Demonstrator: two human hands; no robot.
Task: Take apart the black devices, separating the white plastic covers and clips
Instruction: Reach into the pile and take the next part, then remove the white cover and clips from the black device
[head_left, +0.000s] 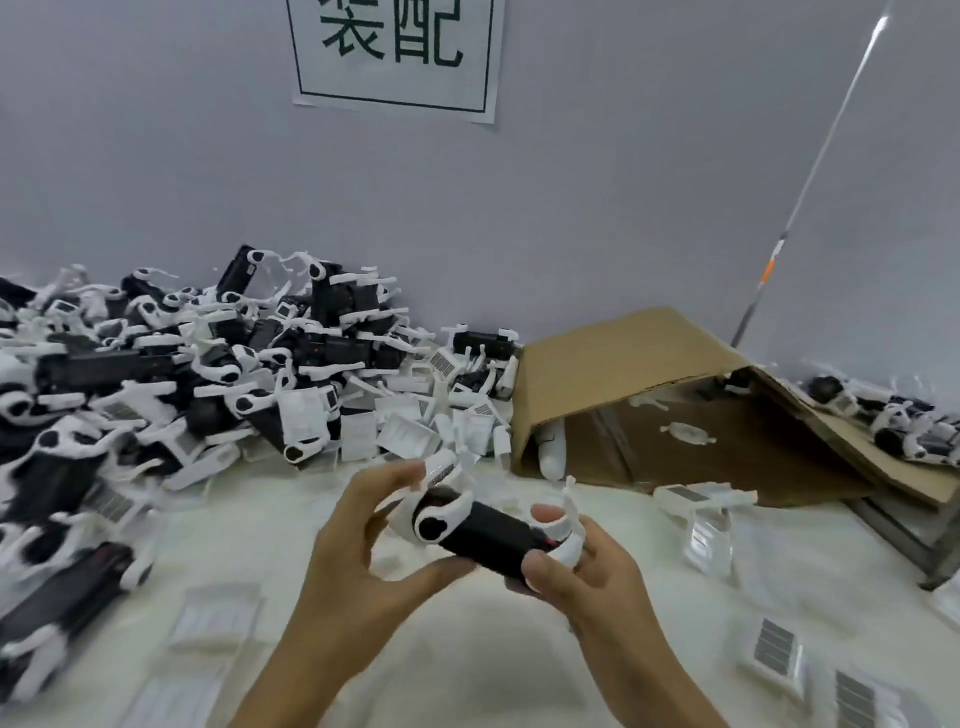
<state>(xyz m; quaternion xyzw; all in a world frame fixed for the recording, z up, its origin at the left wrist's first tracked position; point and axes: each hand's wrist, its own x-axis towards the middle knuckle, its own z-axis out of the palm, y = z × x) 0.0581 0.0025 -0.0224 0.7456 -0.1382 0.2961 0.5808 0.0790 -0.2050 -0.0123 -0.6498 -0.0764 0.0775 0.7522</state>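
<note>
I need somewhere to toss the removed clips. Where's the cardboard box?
In the head view, the cardboard box lies tipped on its side at right, against the wall, just right of the pile of devices and beyond both hands.

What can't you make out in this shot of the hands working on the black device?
Head view only:
- Black device: underside hidden by the left hand and right hand.
- Cardboard box: deep interior lost in shadow.
- Pile of devices: left part cut by the edge, blurred.
- Wall sign: top cropped.
</note>
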